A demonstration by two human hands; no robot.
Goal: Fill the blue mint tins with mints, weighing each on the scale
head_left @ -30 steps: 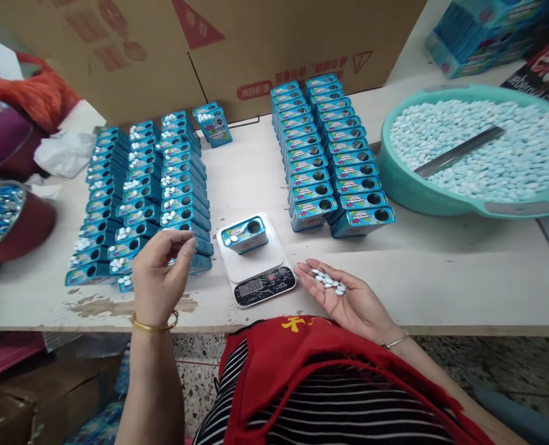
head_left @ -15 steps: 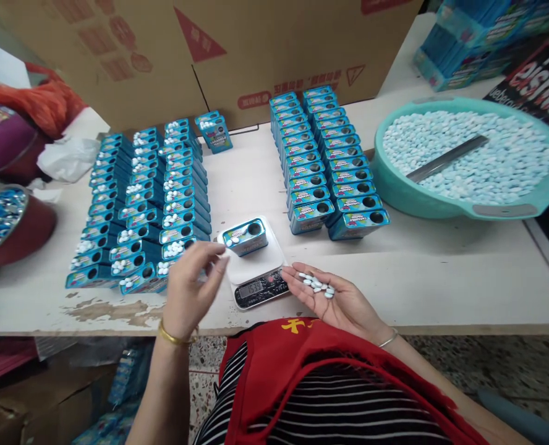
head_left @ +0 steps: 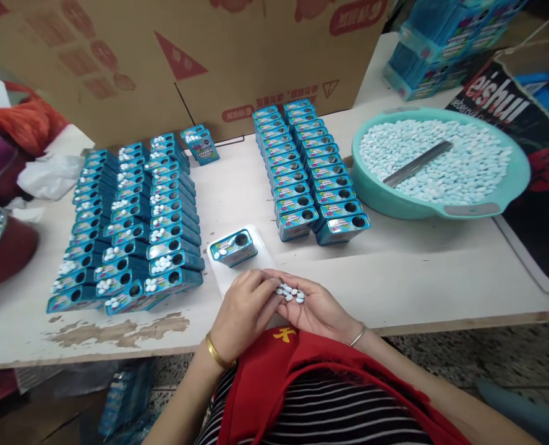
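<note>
Cupping a small heap of smooth oval candies (head_left: 290, 292), pale blue and white, the right hand (head_left: 318, 309) lies palm-up at the near table (head_left: 441, 278) edge. The left hand (head_left: 244, 312) has its fingertips pinching into that heap, grip narrow on a piece. Just behind, a boxy teal tin (head_left: 232, 247) with a round hole sits on a flat white scale (head_left: 225, 278). Rows of filled tins (head_left: 126, 228) crowd left, empty tins (head_left: 309, 173) right. Round basin (head_left: 436, 164) further right, with bare tabletop in front of it.
</note>
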